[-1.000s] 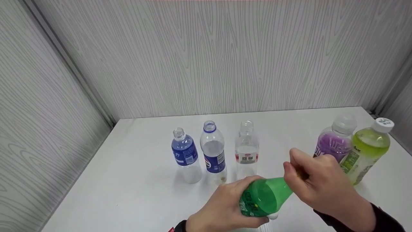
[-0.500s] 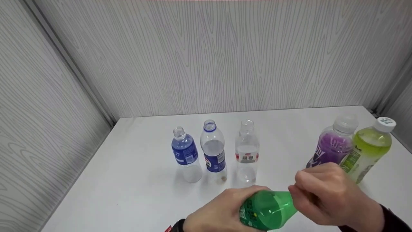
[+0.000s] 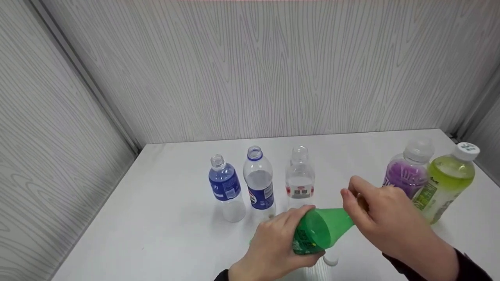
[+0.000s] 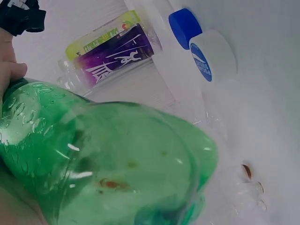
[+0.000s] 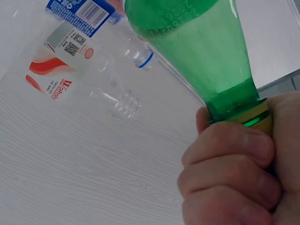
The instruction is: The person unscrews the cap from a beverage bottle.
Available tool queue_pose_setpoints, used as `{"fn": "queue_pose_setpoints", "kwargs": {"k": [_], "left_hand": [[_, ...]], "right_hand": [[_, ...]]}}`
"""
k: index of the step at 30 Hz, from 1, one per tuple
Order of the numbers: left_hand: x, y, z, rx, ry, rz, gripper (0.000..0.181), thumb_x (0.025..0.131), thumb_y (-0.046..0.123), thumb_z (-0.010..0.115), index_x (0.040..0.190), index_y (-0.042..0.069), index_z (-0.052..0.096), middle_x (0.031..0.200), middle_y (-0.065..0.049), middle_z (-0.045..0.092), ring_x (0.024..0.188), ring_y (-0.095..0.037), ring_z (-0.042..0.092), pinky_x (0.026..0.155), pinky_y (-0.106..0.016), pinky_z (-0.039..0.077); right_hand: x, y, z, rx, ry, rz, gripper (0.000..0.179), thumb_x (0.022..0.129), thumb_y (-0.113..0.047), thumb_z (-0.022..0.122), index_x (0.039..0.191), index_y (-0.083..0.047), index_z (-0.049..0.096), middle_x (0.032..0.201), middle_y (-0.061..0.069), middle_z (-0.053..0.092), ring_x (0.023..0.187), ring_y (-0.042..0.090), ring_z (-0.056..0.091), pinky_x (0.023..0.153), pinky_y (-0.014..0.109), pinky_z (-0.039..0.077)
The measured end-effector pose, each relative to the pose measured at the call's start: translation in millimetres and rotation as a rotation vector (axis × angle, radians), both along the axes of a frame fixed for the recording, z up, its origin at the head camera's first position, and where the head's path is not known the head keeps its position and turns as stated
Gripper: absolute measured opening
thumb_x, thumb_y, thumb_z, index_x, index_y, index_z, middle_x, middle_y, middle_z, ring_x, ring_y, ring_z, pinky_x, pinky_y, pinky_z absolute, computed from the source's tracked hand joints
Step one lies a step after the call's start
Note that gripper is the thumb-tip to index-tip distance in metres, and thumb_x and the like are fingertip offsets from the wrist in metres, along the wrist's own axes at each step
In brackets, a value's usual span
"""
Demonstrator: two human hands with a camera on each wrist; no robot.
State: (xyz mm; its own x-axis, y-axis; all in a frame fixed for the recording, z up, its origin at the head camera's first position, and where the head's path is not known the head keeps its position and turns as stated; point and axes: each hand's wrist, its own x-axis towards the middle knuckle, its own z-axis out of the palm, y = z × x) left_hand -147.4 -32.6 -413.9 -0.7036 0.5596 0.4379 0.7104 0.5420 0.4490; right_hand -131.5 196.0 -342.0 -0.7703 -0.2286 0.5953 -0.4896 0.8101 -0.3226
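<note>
My left hand grips a green plastic bottle around its labelled lower body. The bottle is held tilted, base to the left and neck to the right. My right hand holds the neck end, and in the right wrist view its fingers curl round the yellow cap. Much of the cap is hidden by them. In the left wrist view drops cling inside the bottle's green wall.
Three uncapped bottles stand behind: one blue-labelled, a Pepsi bottle, a clear one. At right stand capped purple-labelled and yellow-green bottles. Loose blue and white caps lie on the white table.
Both hands and the green bottle dip toward the front edge, then come back up. My right hand turns at the bottle's neck between frames. The standing bottles stay put.
</note>
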Motion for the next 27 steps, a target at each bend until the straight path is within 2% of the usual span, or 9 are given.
{"fn": "queue_pose_setpoints", "kwargs": {"k": [3,6,10,12,15,18,22,25,27], "left_hand": [[-1.2,-1.6,1.7,0.037,-0.104,-0.045,0.073,0.088,0.044,0.083,0.149,0.020,0.051,0.130,0.005,0.074,0.109,-0.006,0.073,0.097,-0.021,0.059],[-3.2,-3.9,4.4,0.070,-0.227,-0.123,0.071,0.090,0.043,0.082,0.150,0.023,0.049,0.134,0.006,0.073,0.112,-0.002,0.070,0.100,-0.021,0.058],[-4.9,-8.2,6.3,0.107,-0.384,-0.255,0.068,0.091,0.038,0.082,0.149,0.030,0.049,0.130,0.010,0.072,0.109,0.004,0.067,0.101,-0.019,0.055],[-5.3,-10.3,6.6,0.121,-0.429,-0.298,0.067,0.090,0.036,0.083,0.148,0.032,0.049,0.127,0.011,0.072,0.107,0.006,0.066,0.100,-0.019,0.055],[-5.9,-11.5,6.7,0.130,-0.444,-0.309,0.067,0.090,0.036,0.083,0.148,0.033,0.049,0.126,0.012,0.072,0.106,0.006,0.065,0.099,-0.019,0.055],[-6.5,-10.6,6.9,0.140,-0.456,-0.285,0.067,0.090,0.037,0.083,0.148,0.032,0.049,0.129,0.010,0.072,0.108,0.005,0.065,0.101,-0.020,0.055],[-5.7,-8.0,7.2,0.137,-0.450,-0.203,0.068,0.090,0.041,0.082,0.149,0.030,0.050,0.133,0.009,0.072,0.112,0.003,0.065,0.103,-0.021,0.055],[-4.1,-5.1,6.1,0.101,-0.349,-0.120,0.070,0.089,0.044,0.082,0.149,0.028,0.050,0.133,0.009,0.072,0.111,0.000,0.068,0.102,-0.022,0.056],[-3.0,-2.9,4.5,0.063,-0.252,-0.077,0.071,0.089,0.044,0.083,0.149,0.024,0.051,0.132,0.007,0.073,0.110,-0.003,0.070,0.099,-0.021,0.058]], "right_hand": [[-1.2,0,-0.8,-0.026,0.072,0.053,0.030,0.093,-0.001,0.067,0.077,-0.019,0.048,0.058,-0.020,0.031,0.051,-0.010,0.022,0.043,0.012,0.022],[-2.5,2,-1.7,-0.023,0.137,0.120,0.033,0.089,0.002,0.067,0.076,-0.018,0.045,0.057,-0.017,0.030,0.052,-0.013,0.018,0.043,0.009,0.019],[-5.3,8,-2.9,-0.003,0.221,0.277,0.035,0.087,0.006,0.068,0.075,-0.016,0.044,0.054,-0.012,0.031,0.053,-0.015,0.020,0.045,0.003,0.018],[-7.1,11,-3.1,0.010,0.253,0.366,0.032,0.087,0.006,0.069,0.076,-0.016,0.048,0.054,-0.012,0.034,0.052,-0.014,0.024,0.047,0.000,0.020],[-8.5,15,-2.2,0.040,0.271,0.439,0.024,0.088,0.004,0.070,0.083,-0.015,0.055,0.057,-0.012,0.040,0.055,-0.013,0.030,0.050,-0.001,0.026],[-6.4,16,0.0,0.059,0.239,0.410,0.019,0.091,0.001,0.071,0.090,-0.016,0.060,0.062,-0.015,0.045,0.058,-0.013,0.033,0.051,0.001,0.030],[-1.7,13,3.2,0.073,0.136,0.244,0.015,0.093,-0.011,0.075,0.101,-0.017,0.064,0.063,-0.022,0.044,0.057,-0.013,0.032,0.050,0.006,0.032],[-0.1,10,3.7,0.079,0.028,0.097,0.010,0.097,-0.022,0.074,0.103,-0.021,0.066,0.059,-0.025,0.037,0.052,-0.011,0.029,0.049,0.012,0.031],[-0.3,7,2.4,0.093,-0.006,0.051,0.007,0.099,-0.024,0.071,0.095,-0.022,0.065,0.056,-0.024,0.032,0.050,-0.009,0.027,0.047,0.014,0.029]]}}
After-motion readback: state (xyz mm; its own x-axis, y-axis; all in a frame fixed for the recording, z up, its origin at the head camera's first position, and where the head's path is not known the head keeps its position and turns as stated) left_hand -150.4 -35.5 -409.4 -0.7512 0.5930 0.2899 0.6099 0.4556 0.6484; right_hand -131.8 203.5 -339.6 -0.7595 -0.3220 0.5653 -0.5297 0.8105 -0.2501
